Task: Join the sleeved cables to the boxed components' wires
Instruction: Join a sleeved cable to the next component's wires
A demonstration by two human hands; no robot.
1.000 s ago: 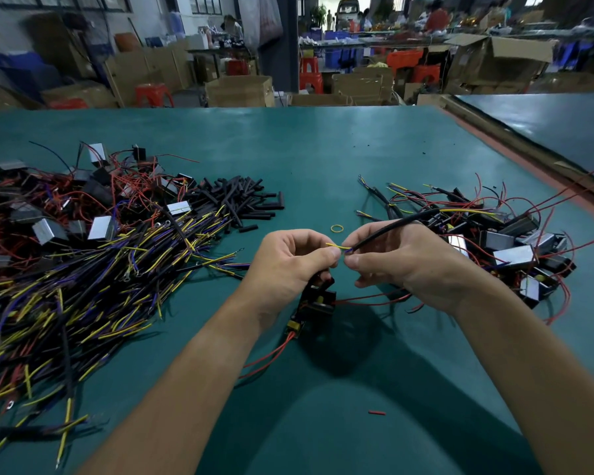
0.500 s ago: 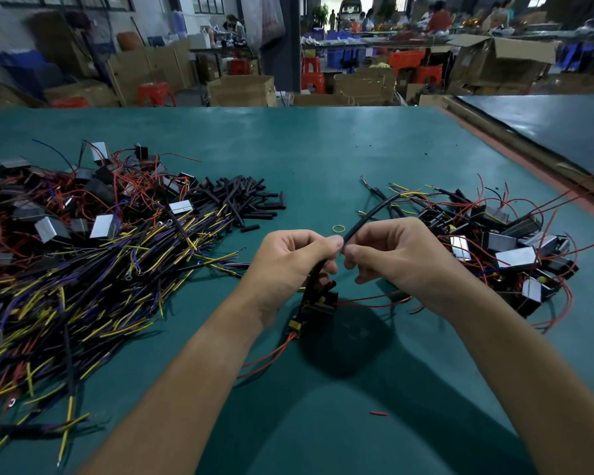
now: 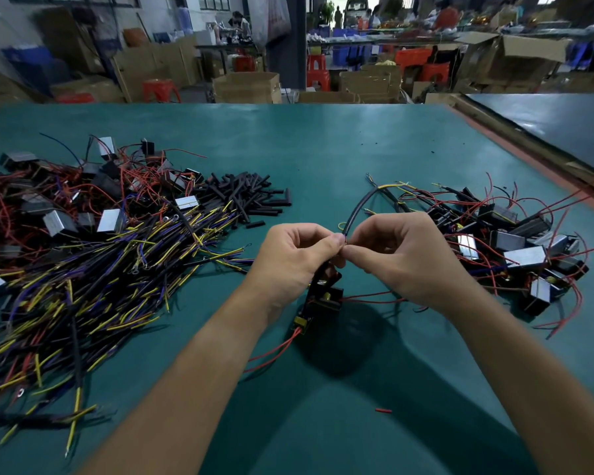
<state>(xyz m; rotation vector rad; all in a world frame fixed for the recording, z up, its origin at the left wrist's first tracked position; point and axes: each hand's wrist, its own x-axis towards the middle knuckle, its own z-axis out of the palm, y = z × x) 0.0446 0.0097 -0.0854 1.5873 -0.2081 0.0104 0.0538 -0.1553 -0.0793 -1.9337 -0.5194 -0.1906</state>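
Left hand: fingers curled, thumb and forefinger pinching the near end of the sleeved cable.
Right hand: fingers curled, pinching at the same spot, fingertips against the left's; I cannot make out which wire it holds.
Sleeved cable: black, arcing up and away from the fingertips toward the right pile.
Boxed component: just under the left palm; I cannot tell whether it touches the table.
Red wires: trailing from the component along the table toward me.
Open room: bare green table ahead of the hands and below the forearms, where a red scrap lies.
Left side: heap of loose cables, boxed parts behind it, black sleeves beside it.
Right side: the right pile mixes boxed parts, red wires and cables, near the right hand.
Edges: the table's right edge runs just past that pile.
Containers: cardboard boxes beyond the far edge; I cannot see their contents.
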